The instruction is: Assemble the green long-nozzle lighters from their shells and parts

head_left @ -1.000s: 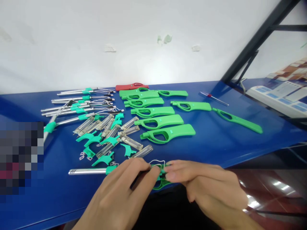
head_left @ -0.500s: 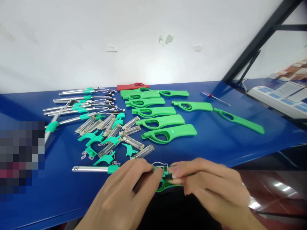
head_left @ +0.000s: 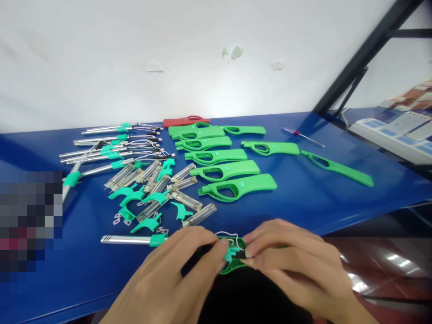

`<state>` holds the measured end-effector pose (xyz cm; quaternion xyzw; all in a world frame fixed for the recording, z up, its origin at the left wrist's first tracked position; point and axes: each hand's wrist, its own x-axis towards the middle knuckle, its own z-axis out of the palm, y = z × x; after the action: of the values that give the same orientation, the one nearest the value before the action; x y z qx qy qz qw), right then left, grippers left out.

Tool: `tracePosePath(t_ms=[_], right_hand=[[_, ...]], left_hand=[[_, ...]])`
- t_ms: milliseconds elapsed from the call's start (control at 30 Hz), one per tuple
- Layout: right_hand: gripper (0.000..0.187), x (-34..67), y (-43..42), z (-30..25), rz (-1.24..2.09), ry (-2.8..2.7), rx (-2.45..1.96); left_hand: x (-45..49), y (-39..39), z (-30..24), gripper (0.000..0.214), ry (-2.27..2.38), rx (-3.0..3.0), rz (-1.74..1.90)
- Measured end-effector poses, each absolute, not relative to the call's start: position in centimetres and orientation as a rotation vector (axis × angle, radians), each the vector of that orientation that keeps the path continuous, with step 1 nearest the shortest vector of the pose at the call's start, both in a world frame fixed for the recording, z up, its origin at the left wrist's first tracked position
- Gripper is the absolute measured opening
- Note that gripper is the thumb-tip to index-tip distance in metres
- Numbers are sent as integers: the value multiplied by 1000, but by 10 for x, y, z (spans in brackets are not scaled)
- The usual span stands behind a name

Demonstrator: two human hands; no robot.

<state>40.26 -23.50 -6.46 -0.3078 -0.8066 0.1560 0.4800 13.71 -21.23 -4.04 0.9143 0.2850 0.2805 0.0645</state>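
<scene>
Both hands meet at the near edge of the blue table [head_left: 303, 198]. My left hand [head_left: 172, 279] and my right hand [head_left: 293, 265] are closed on one green lighter shell [head_left: 232, 263] with a metal tube [head_left: 124, 240] sticking out to the left. A thin white wire [head_left: 231, 235] loops over it, and a teal trigger piece [head_left: 228, 255] shows between my fingertips. The shell is mostly hidden under my fingers.
Several green lighter shells [head_left: 236, 186] lie in rows mid-table, with a red one [head_left: 185, 121] behind. Left of them are metal tubes with wires [head_left: 111, 146], clear fuel tanks [head_left: 189, 201] and teal triggers [head_left: 131, 195]. A small screwdriver [head_left: 303, 136] lies far right.
Both hands have drawn the shell a little nearer to me and lower in view. My right fingertips have shifted onto the trigger area. The parts on the table have not moved.
</scene>
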Motion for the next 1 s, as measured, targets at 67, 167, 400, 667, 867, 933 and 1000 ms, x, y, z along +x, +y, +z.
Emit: tracePosePath(t_ms=[67, 167, 400, 667, 867, 933, 1000], right_hand=[[20, 403, -235, -66, 401, -1974, -743], [20, 405, -235, -66, 403, -1985, -748], [20, 404, -235, -65, 388, -2008, -740], [20, 406, -234, -68, 398, -1979, -726], [13, 405, -235, -69, 406, -1976, -701], [12, 404, -235, -68, 406, -1977, -696], [12, 404, -235, -68, 411, -1973, -694]], left_hand=[[138, -212, -36, 25, 788, 2823, 842], [139, -212, -33, 26, 775, 2815, 769], [132, -215, -44, 31, 835, 2758, 843], [121, -214, -56, 51, 902, 2728, 766], [129, -214, -56, 48, 926, 2666, 808], [129, -215, -57, 48, 940, 2646, 797], [129, -216, -59, 48, 952, 2630, 800]])
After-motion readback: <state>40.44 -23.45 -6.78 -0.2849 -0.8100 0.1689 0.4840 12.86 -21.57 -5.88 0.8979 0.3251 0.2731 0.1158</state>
